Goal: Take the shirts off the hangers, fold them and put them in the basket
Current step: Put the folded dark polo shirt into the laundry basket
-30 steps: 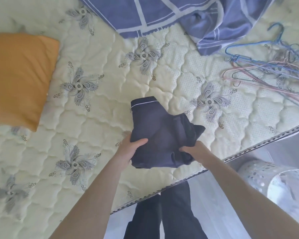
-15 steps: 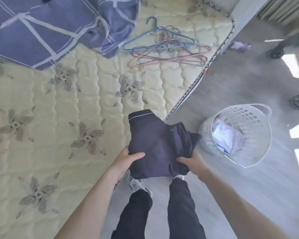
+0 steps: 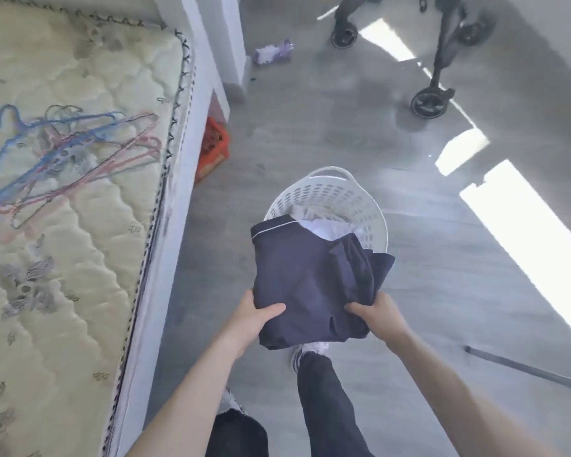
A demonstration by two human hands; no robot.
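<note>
Nearest, a left hand [image 3: 251,319] and right hand [image 3: 381,316] each close their grip on the near edge of a folded navy shirt [image 3: 310,278], held above a white basket [image 3: 353,201] on the floor, with hangers [image 3: 70,153] far left on the mattress [image 3: 63,291].

I'm seeing a quilted mattress [image 3: 63,291] lying at left, an orange crate [image 3: 213,150] sitting beside it, and a wheeled stroller [image 3: 442,54] standing on the grey floor [image 3: 310,127].
</note>
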